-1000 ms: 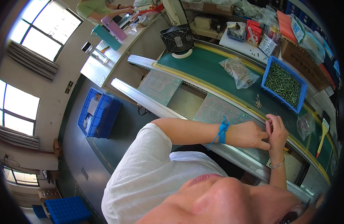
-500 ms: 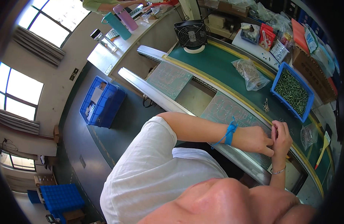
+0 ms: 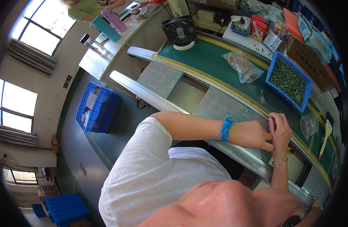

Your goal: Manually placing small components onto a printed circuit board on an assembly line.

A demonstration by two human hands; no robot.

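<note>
My left hand [image 3: 253,135], with a blue band tied at the wrist, is over the right part of a green circuit board [image 3: 215,104] printed with circles. Its fingers are bent and meet my right hand [image 3: 281,130], which has a thin silver bracelet. The right hand's fingers are curled together beside the yellow-edged rail. Whatever either hand pinches is hidden or too small to make out. A second circuit board [image 3: 160,77] lies farther left in the same rail track.
Past the rail runs a green belt with a black fan [image 3: 179,32], a bag of small parts [image 3: 242,66], a blue tray [image 3: 267,77] of green components, a clear bag [image 3: 309,125] and a yellow-handled brush [image 3: 325,140]. A blue crate [image 3: 111,109] stands on the floor. Another person sits far left.
The view has shifted, so most of the bench appears farther left and higher. Both hands stay close together over the board, the right hand's fingers slightly more upright.
</note>
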